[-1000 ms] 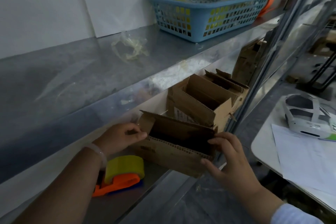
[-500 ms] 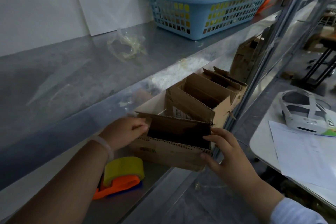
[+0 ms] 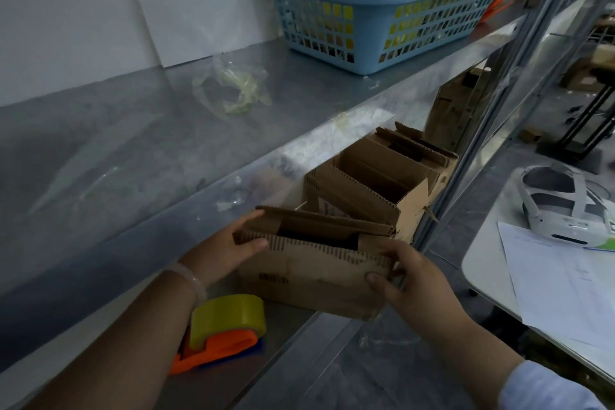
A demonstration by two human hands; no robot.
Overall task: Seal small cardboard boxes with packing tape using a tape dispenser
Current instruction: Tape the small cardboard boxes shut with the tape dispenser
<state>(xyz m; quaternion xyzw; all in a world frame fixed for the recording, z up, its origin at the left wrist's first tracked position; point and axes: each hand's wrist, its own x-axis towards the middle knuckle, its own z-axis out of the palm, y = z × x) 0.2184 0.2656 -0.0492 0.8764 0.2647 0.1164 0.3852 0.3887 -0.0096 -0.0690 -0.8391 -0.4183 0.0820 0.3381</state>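
A small brown cardboard box (image 3: 309, 273) with its top flaps half folded sits at the front of the lower metal shelf (image 3: 283, 326). My left hand (image 3: 229, 250) grips its left end, thumb on the front face and fingers behind the flap. My right hand (image 3: 406, 280) grips the right end, thumb pressed on the front wall. An orange tape dispenser (image 3: 223, 333) with a yellowish tape roll lies on the same shelf just left of the box, under my left forearm.
Two more open cardboard boxes (image 3: 369, 190) stand behind the held one. On the upper shelf sit a blue basket (image 3: 376, 20) of tape rolls and a crumpled wad of used tape (image 3: 233, 90). A white table (image 3: 482, 263) at right carries papers and a headset (image 3: 565, 206).
The box has slid toward the shelf's front edge and its flaps have folded lower. Both hands have shifted with it and now clasp its two ends.
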